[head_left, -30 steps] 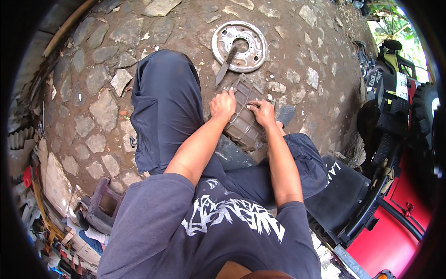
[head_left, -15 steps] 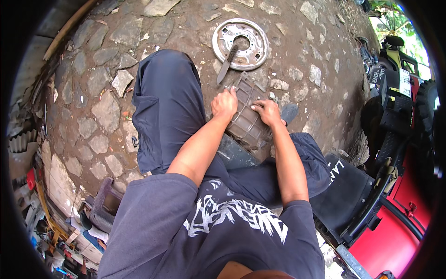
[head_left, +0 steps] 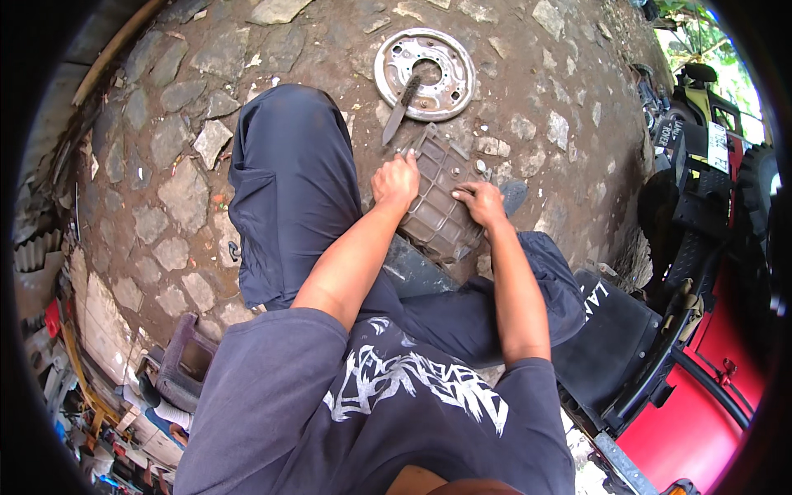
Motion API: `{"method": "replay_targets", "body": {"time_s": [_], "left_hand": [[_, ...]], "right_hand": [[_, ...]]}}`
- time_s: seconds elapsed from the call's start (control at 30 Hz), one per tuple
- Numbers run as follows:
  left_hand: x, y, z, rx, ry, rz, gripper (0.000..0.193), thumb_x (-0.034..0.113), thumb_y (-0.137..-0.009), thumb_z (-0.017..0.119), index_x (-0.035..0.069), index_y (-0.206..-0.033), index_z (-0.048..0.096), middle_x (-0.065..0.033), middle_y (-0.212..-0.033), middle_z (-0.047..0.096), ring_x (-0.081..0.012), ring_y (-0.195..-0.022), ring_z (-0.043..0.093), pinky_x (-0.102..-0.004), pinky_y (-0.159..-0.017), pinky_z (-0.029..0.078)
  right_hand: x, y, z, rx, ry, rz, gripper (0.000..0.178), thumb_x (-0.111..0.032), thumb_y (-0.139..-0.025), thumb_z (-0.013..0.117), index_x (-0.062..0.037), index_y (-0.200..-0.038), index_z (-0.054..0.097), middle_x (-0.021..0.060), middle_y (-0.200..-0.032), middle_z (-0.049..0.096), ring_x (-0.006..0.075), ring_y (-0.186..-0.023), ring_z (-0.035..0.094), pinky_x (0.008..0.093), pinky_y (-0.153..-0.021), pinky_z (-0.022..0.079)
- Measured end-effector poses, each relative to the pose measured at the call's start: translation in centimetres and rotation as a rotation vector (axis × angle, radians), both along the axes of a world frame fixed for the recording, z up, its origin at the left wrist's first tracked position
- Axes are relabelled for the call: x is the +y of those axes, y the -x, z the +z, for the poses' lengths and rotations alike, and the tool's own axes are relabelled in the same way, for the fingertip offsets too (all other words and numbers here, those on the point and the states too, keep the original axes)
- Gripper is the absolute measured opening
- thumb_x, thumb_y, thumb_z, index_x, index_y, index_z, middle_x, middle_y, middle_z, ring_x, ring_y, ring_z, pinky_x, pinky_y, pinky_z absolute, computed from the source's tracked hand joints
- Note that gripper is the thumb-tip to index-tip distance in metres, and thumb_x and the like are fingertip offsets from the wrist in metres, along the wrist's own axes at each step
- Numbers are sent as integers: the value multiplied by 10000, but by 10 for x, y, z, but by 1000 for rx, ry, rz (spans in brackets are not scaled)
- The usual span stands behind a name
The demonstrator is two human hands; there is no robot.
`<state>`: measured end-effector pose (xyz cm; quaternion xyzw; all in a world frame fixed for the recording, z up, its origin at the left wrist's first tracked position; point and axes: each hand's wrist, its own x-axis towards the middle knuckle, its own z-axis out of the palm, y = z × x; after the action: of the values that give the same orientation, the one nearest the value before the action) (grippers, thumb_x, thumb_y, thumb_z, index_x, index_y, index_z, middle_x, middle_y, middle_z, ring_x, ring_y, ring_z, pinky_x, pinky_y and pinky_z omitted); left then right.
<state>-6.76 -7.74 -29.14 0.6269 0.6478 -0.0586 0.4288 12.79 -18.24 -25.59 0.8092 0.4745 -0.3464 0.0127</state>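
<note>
A brown, dirty metal cover (head_left: 439, 191) with a grid of raised ribs lies tilted between my knees. My left hand (head_left: 397, 180) is closed on its left edge, thumb and fingertips near the upper corner. Across from it, my right hand (head_left: 482, 203) grips the right edge, with the thumb on the ribbed face and the other fingers partly hidden. Just beyond the cover, a narrow brush (head_left: 397, 122) with a dark bristled end leans on a round metal brake backing plate (head_left: 452, 76) with holes in it. Neither hand touches these two.
Uneven stone paving (head_left: 183, 198) surrounds me. At the right stands a red vehicle (head_left: 689, 404) with a black mud flap (head_left: 606, 334). A dark plastic stool or frame (head_left: 191, 355) is at the lower left, near piled clutter (head_left: 99, 437).
My right hand has slid slightly right and down along the cover's edge, baring more of the ribbed face. My left hand keeps its hold. The whole view has shifted a little.
</note>
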Motion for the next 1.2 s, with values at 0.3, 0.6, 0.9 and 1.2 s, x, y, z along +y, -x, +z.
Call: {"method": "replay_targets", "body": {"time_s": [0.3,0.6,0.9,1.2], "left_hand": [[-3,-2,0,6,-26,7,582,474,-1102,355,32,-1153,729,-247,-1086,756,-421,-1061,725,-521,-965,543],[-2,-3,5,1,1,-3,581,472,-1105,352,32,-1156,728,-249,-1094,754,-418,-1065,726,-514,-967,546],[-2,0,2,-9,-14,5,601,480,-1106,336,30,-1167,730,-257,-1099,751,-419,-1081,720,-510,-980,540],[-3,-3,2,3,5,9,611,487,-1105,332,27,-1167,729,-250,-1103,753,-416,-1086,720,-504,-987,538]], "right_hand": [[7,17,-27,3,-132,-21,347,-425,-873,784,-222,-1152,815,133,-1143,760,355,-1151,678,552,-1030,443],[0,5,-18,36,-61,-56,325,-416,-868,783,-228,-1130,824,126,-1166,769,350,-1149,690,496,-1032,470],[-1,1,2,-43,-1,-7,335,-444,-873,774,-241,-1135,823,126,-1151,770,343,-1193,667,551,-1055,416],[-8,23,-34,-253,-313,-116,295,-384,-871,790,-175,-1075,830,182,-1086,771,397,-1130,692,488,-1019,494]]}}
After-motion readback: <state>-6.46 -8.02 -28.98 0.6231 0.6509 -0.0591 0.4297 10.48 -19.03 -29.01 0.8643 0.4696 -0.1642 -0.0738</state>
